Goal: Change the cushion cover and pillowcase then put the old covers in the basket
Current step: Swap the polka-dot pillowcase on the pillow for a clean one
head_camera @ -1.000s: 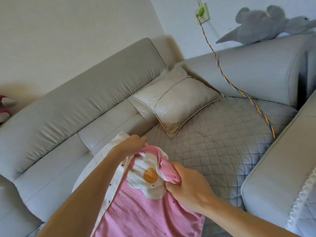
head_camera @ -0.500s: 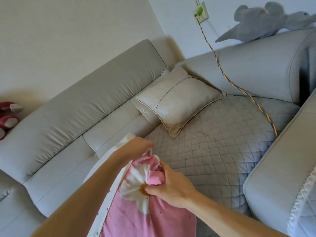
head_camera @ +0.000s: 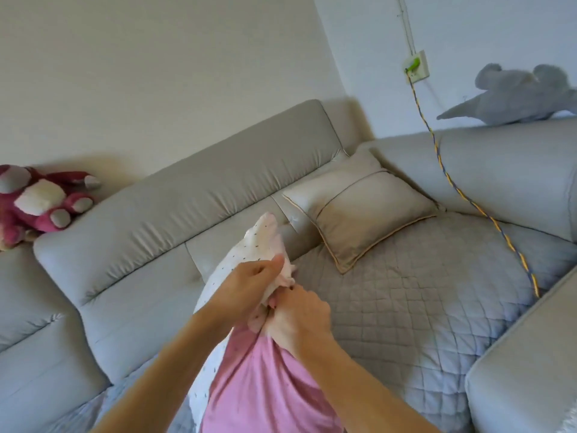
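Nearest the camera, a pink cover (head_camera: 259,389) is seen drawn over the lower part of a dotted white pillow (head_camera: 249,245), which is held up on end above the sofa seat. The cover's bunched top edge is gripped by the right hand (head_camera: 298,320), fingers curled tight into the cloth. Just above and touching it, the left hand (head_camera: 246,285) is closed on gathered fabric at the pillow's side, thumb laid on top. The pillow's upper corner is left bare above both hands.

Step judged: the pillowcase part, with the cover being worked along the pillow. Whether it is going on or coming off cannot be told from this view. If on, the edge must next be pulled up over the bare corner while the pillow is steadied; if off, the cover must be dragged down and the pillow held back.

Beyond the hands, a quilted mat (head_camera: 421,292) is spread on the seat, with a beige cushion (head_camera: 365,214) propped in the corner against the sofa (head_camera: 187,195) back. A braided cable (head_camera: 468,198) is run from a wall socket (head_camera: 416,65) down across the mat. A red plush (head_camera: 37,204) and a grey plush (head_camera: 524,92) are set on the backrest. No basket is in view.
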A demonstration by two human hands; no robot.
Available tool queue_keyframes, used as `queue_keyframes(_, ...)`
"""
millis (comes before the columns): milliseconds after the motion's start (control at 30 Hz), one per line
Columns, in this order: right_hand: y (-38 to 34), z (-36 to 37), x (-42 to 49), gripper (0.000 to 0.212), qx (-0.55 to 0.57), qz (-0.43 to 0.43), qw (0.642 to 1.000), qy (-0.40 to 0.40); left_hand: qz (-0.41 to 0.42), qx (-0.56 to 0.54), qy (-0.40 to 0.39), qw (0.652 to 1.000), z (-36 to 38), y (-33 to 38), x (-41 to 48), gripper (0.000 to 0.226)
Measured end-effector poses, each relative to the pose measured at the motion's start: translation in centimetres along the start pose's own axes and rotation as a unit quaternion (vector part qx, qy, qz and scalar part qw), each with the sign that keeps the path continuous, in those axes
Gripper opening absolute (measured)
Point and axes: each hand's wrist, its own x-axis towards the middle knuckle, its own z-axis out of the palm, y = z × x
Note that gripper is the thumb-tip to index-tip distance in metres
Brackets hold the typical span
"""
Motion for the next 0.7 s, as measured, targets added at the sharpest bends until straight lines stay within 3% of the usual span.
queue_keyframes(167, 9.3, -0.3, -0.6, 0.046, 0.011, 0.120, 0.990, -0.067, 0.089, 0.209, 0.000, 0.974, 5.0, -5.7, -1.1, 0.032)
queue_keyframes(233, 12.7, -1.6, -1.2, 0.042, 0.042, 0.119, 0.986, -0.105, 0.102, 0.246, 0.050, 0.963, 6.2, -9.3, -1.8, 0.047)
queue_keyframes(367, 15.3, -3.9, -1.9, 0.007, 0.174, 0.140, 0.969, -0.109, 0.069, 0.184, 0.244, 0.950, 6.0, -15.8, -4.3, 0.045)
queue_keyframes(433, 15.0, -3.4, -1.6, 0.014, 0.173, 0.135, 0.971, -0.096, 0.040, 0.161, 0.275, 0.947, 5.7, -18.2, -5.9, 0.043)
queue_keyframes(500, 14.8, -2.6, -1.6, 0.021, 0.179, 0.129, 0.974, -0.044, -0.028, 0.117, 0.278, 0.953, 5.0, -20.3, -7.2, 0.038)
queue_keyframes(567, 14.6, -2.2, -2.3, 0.014, 0.170, 0.106, 0.980, 0.013, -0.090, 0.037, 0.257, 0.962, 4.9, -22.2, -8.4, 0.023)
queue_keyframes(633, 14.3, -1.9, -3.2, 0.018, 0.076, 0.071, 0.989, 0.106, -0.103, -0.024, 0.256, 0.961, 5.3, -23.6, -9.4, 0.011)
queue_keyframes(700, 13.7, -1.0, -4.4, 0.037, -0.072, 0.015, 0.975, 0.209, -0.104, -0.057, 0.257, 0.959, 5.6, -24.4, -9.9, 0.028)
